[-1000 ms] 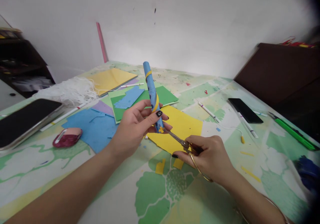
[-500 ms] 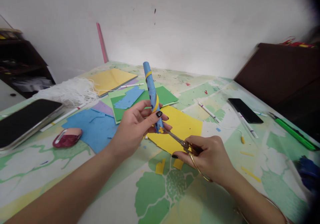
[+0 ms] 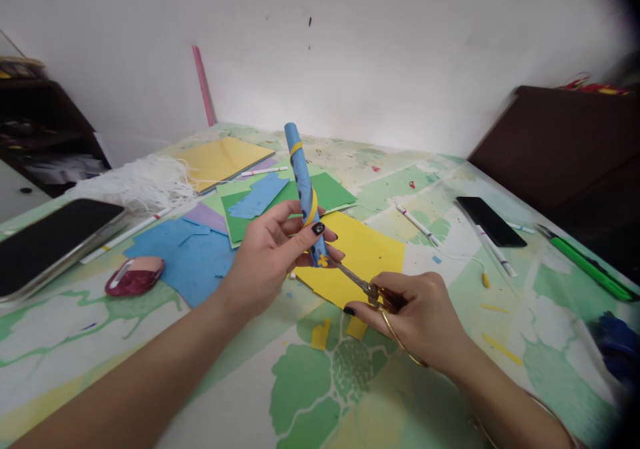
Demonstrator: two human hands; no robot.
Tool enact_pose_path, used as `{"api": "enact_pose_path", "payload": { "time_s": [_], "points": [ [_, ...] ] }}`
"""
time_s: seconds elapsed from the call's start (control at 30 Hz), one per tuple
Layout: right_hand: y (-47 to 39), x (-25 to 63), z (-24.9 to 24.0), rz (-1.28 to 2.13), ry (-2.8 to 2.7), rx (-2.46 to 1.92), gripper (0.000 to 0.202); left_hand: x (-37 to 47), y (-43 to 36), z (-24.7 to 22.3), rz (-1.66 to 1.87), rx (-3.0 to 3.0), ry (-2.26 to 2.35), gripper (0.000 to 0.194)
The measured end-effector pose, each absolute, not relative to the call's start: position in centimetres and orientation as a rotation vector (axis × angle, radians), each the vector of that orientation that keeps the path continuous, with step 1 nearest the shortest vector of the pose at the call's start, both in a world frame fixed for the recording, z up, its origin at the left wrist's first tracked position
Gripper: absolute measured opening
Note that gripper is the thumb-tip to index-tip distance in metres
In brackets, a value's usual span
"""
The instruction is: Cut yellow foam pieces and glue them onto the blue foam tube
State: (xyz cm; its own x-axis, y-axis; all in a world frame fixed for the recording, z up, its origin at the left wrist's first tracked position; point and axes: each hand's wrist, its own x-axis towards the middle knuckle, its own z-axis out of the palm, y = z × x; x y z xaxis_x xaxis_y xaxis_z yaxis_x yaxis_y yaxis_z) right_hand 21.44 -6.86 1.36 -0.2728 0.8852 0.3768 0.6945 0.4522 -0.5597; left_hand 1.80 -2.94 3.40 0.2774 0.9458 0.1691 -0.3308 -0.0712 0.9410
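My left hand (image 3: 273, 245) grips a rolled blue paper tube (image 3: 300, 169) with a yellow strip wound round it, tilted slightly left at the top. A small yellow flower-shaped cutout (image 3: 323, 261) shows at the tube's lower end. My right hand (image 3: 417, 309) holds scissors (image 3: 370, 290) by the gold handles. Their blades point up-left and reach the tube's lower end by the flower; whether they touch it I cannot tell. Below the hands lie a yellow paper sheet (image 3: 370, 242) and small yellow scraps (image 3: 321, 334).
Blue sheets (image 3: 170, 259), a green sheet (image 3: 330, 192) and a magenta case (image 3: 135, 277) lie left and centre. Further left are a phone (image 3: 55, 242) and a white string bundle (image 3: 135, 185). At right rest another phone (image 3: 490, 221), markers (image 3: 417, 223) and a green cutter (image 3: 590, 269).
The tube's top has tipped very slightly left. Both hands and the scissors keep nearly the same place.
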Motion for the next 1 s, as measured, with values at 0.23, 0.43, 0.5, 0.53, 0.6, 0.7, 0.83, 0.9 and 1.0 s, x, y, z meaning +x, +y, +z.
{"api": "enact_pose_path", "payload": {
  "time_s": [0.23,0.43,0.5,0.53,0.6,0.7,0.83,0.9,1.0],
  "points": [
    [-6.70,21.55,1.31,0.338,-2.076,-1.304,0.044,1.82,-2.95,3.35,1.199,1.182,0.698,0.018],
    [-6.69,21.63,1.16,0.308,-2.078,-1.306,0.046,1.74,-2.90,3.38,1.193,1.186,0.698,0.018],
    [-6.70,21.69,1.09,0.311,-2.078,-1.310,0.047,1.72,-2.90,3.34,1.187,1.187,0.694,0.017],
    [-6.72,21.72,1.08,0.313,-2.078,-1.311,0.047,1.71,-2.88,3.32,1.185,1.186,0.689,0.017],
    [-6.74,21.77,1.11,0.325,-2.074,-1.314,0.046,1.70,-2.84,3.29,1.180,1.181,0.683,0.017],
    [-6.79,21.81,1.31,0.356,-2.054,-1.324,0.045,1.65,-2.74,3.28,1.179,1.166,0.681,0.017],
    [-6.82,21.87,1.66,0.426,-2.031,-1.338,0.045,1.55,-2.55,3.23,1.178,1.143,0.716,0.020],
    [-6.83,21.94,1.78,0.476,-2.044,-1.342,0.043,1.47,-2.43,3.10,1.160,1.144,0.726,0.021],
    [-6.84,22.10,1.94,0.548,-2.088,-1.364,0.041,1.29,-2.24,2.81,1.124,1.150,0.712,0.018]
  ]
}}
